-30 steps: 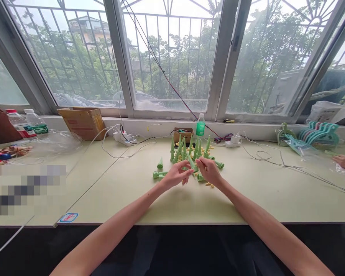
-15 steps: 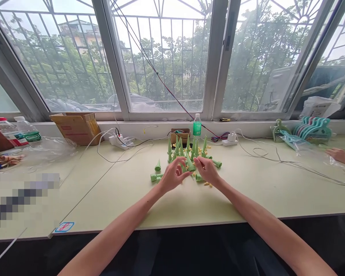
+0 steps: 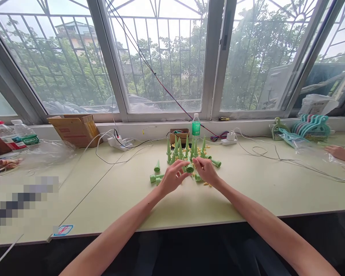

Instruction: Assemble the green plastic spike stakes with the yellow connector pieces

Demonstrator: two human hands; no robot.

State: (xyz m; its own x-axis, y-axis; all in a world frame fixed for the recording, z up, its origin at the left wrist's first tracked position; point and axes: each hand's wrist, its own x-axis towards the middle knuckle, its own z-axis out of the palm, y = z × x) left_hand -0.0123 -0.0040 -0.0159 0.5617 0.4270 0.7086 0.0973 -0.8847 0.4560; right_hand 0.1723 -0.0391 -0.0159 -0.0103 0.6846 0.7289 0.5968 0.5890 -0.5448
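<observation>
My left hand (image 3: 174, 177) has its thumb and fingers around a green plastic cone (image 3: 189, 168), whose hollow round end faces me. Close on the cone's right, my right hand (image 3: 206, 171) is closed with its fingertips pinched; what they hold, if anything, is too small to tell. Several green spikes (image 3: 176, 148) stand upright just behind my hands. A loose green cone (image 3: 157, 166) stands to the left, near green ribbed tubes (image 3: 156, 178) lying on their sides. Small yellow pieces (image 3: 207, 184) lie scattered around and partly behind my hands.
A green-labelled bottle (image 3: 196, 125) and a small brown box (image 3: 179, 135) stand behind the spikes. White cables (image 3: 264, 153) cross the table (image 3: 126, 207) on the right. A cardboard box (image 3: 73, 130) stands back left. Another person's hand (image 3: 336, 151) rests at the far right.
My left fingers have closed in on the green cone, which has turned so its hollow end faces me. My right hand stays pinched in nearly the same spot.
</observation>
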